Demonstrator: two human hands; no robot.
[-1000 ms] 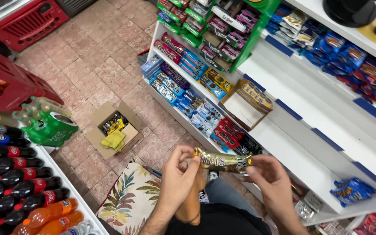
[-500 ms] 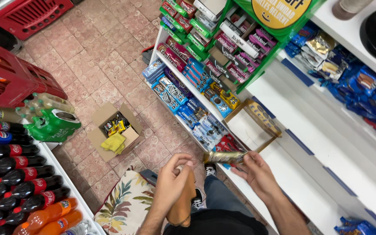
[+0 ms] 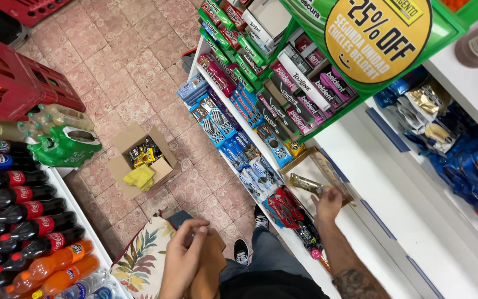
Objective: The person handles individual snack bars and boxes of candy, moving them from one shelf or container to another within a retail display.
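The gold-wrapped snack bar, which was held between both hands in front of the body a moment ago, is now gripped by the right hand alone and is held out over the open cardboard display tray on the white shelf. The fingers of the right hand are closed around one end of the bar, whose other end points towards the tray's back. The left hand has been drawn back to the lap, where a brown cloth or paper is loosely clasped. The view has also been swung towards the shelf. From this the bar appears to be on the point of being set into the tray. A small box of yellow packets is seen on the tiled floor.
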